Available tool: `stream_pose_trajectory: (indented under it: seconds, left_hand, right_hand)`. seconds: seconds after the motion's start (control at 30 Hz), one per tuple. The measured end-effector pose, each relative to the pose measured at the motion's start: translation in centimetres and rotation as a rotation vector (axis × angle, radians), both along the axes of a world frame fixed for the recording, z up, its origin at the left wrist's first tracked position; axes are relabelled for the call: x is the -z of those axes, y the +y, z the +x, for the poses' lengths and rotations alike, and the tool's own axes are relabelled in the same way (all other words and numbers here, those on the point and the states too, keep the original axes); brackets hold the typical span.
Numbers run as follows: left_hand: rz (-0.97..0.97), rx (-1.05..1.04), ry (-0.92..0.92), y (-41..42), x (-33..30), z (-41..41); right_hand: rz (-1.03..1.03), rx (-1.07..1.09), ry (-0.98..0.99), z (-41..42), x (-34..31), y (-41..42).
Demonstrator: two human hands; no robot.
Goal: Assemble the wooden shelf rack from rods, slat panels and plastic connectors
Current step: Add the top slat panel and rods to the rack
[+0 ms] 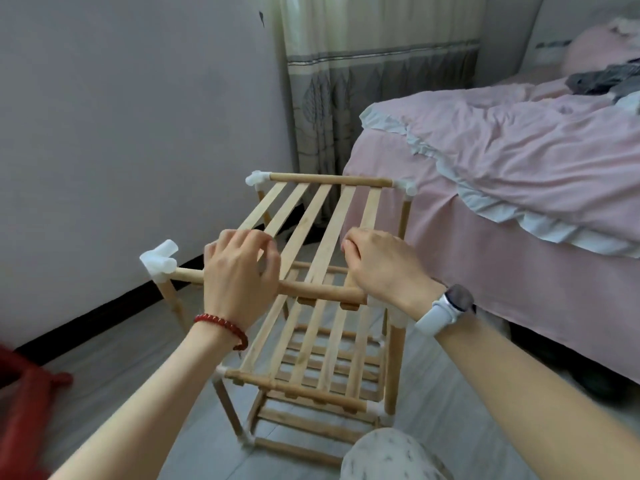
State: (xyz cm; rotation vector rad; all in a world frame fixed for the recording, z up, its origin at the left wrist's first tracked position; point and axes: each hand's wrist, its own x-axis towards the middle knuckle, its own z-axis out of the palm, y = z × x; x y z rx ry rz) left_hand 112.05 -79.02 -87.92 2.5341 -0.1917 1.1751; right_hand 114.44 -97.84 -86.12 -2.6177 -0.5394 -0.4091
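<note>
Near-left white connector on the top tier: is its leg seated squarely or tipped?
Tipped: the connector sits askew, and its leg slants outward, its lower end apparently free.

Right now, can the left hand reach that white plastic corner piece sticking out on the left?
Probably yes. The left hand grips the top rod, and the white connector sits at that rod's left end with nothing between them.

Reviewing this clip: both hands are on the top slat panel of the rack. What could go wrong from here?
1. The near-left connector sits tilted with an open socket, and its upright leans outward, so that corner may pop apart if pushed.
2. The left hand and right hand curl their fingers around the top slat panel; pressing unevenly could rack the frame.
3. Fingers between slats may get pinched.
</note>
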Motion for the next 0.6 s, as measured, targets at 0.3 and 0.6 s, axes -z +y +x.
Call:
stream_pose_trajectory:
  seconds: [0.3,0.6]
  left_hand:
    - [-0.562,-0.216,0.302,14.0,-2.8,0.3]
    - [-0.936,0.116,0.562,13.8,-1.1,-0.8]
  right_hand:
    - [-0.285,-0.316,0.011,-0.8,-0.1,12.7]
    - [-0.346,-0.310,-0.100,0.4,0.7,17.5]
